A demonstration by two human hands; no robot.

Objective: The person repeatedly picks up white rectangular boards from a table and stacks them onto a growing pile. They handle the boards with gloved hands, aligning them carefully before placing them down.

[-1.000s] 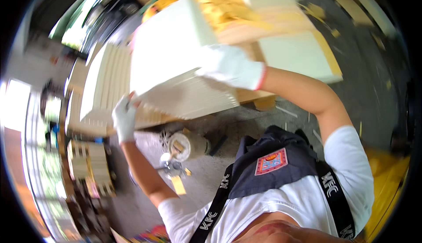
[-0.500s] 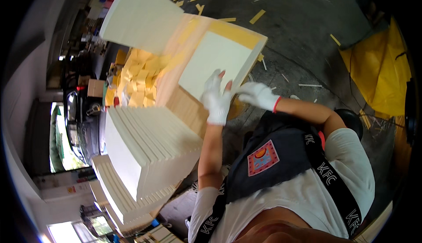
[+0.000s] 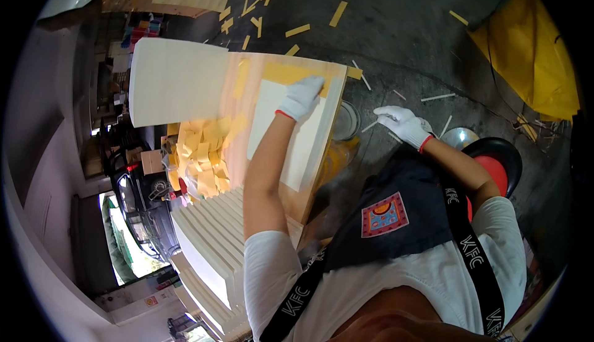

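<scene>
The gloved left hand (image 3: 301, 97) presses flat on a white panel (image 3: 291, 133) lying on a wooden worktable (image 3: 247, 82), beside a heap of yellow paper strips (image 3: 198, 156) and a stack of white panels (image 3: 213, 243), while the gloved right hand (image 3: 403, 124) hovers open above the concrete floor (image 3: 402, 26).

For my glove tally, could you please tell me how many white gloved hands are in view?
2. The left hand rests on the white sheet on the wooden board; the right hand hangs over the floor beside it.
</scene>
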